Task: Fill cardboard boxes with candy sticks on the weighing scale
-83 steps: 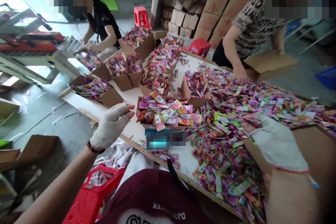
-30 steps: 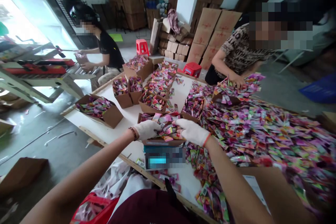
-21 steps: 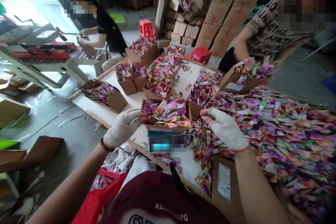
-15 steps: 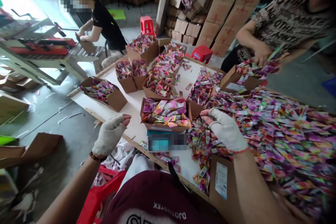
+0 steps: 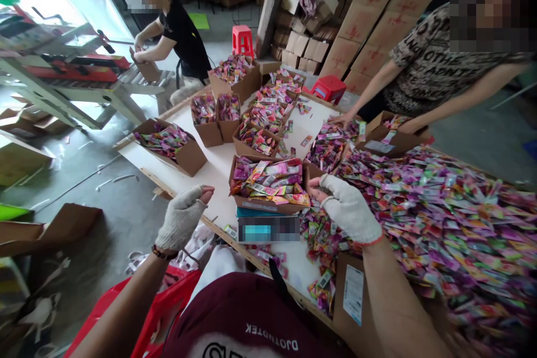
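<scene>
A cardboard box (image 5: pixel 268 204) filled with small colourful sachets (image 5: pixel 272 176) sits on a digital scale (image 5: pixel 268 228) in front of me. My left hand (image 5: pixel 182 218), in a white fingerless glove, hovers left of the box at the table's near edge, fingers loosely bent and holding nothing. On the other side, my right hand (image 5: pixel 348 207), gloved the same way, has its fingertips close to the box's right edge; whether they touch it I cannot tell. Its fingers are partly stretched, with nothing seen in them. The scale's display is pixelated.
A large heap of sachets (image 5: pixel 444 218) spreads over the table's right side. Several filled boxes (image 5: pixel 188 158) stand left and behind. A labelled box (image 5: pixel 350 291) is near my right forearm. One co-worker (image 5: pixel 436 61) leans over another box; a second person (image 5: pixel 180 33) works by a roller conveyor.
My right hand has moved left, closer to the box on the scale. My left hand stays about where it was. The co-worker on the right has reached forward and lowered both hands.
</scene>
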`<action>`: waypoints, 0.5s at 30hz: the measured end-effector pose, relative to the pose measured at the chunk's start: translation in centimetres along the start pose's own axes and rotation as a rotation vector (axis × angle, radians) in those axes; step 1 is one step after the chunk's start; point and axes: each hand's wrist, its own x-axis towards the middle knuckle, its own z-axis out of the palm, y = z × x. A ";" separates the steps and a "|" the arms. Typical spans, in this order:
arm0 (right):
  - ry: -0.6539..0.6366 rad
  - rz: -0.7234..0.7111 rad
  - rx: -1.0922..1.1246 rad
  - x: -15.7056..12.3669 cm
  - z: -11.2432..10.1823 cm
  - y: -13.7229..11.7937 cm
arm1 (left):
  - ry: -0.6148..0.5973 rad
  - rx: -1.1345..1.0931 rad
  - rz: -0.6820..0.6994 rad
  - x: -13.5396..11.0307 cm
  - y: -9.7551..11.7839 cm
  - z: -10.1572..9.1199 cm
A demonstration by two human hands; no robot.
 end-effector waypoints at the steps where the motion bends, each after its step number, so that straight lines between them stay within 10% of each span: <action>1: -0.001 0.004 0.008 0.0 0.0 -0.1 | -0.004 -0.006 -0.004 0.0 0.0 0.0; 11: -0.125 0.030 0.120 0.6 1.5 -0.2 | -0.020 -0.019 -0.028 -0.1 0.4 0.9; 15: 0.033 0.099 0.170 0.4 1.9 3.5 | -0.025 -0.021 -0.010 -0.1 0.2 0.9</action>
